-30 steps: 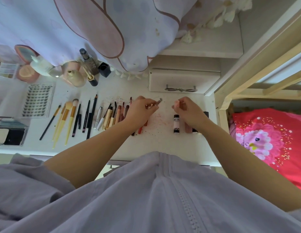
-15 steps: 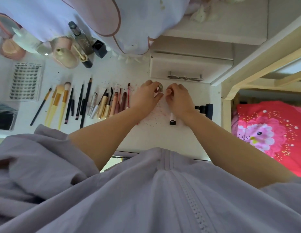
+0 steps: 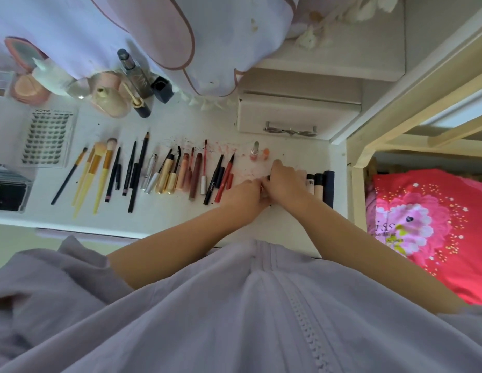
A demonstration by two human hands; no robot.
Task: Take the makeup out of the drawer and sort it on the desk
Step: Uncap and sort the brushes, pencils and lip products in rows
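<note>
On the white desk (image 3: 261,227) lies a sorted row: yellow-handled brushes (image 3: 95,170), black pencils (image 3: 134,173), gold and pink tubes (image 3: 178,173) and red liners (image 3: 225,176). A small pink lipstick (image 3: 254,152) stands open at the back next to its orange cap (image 3: 266,152). My left hand (image 3: 245,196) and my right hand (image 3: 287,183) meet over a small pale tube (image 3: 265,195), fingers closed on it; most of it is hidden. Right of my hands stand dark and beige tubes (image 3: 322,184). The white drawer (image 3: 296,114) is closed.
Bottles and a pink jar (image 3: 113,100) crowd the back left, with a lash card (image 3: 46,138) and clear boxes (image 3: 8,189) at the left edge. Red smears mark the desk middle. A wooden bed frame (image 3: 358,189) and a red pillow (image 3: 433,227) lie to the right.
The small silver-tipped lipstick that my hands held together at the back now stands on the desk. Both hands have drawn nearer and closed on the pale tube.
</note>
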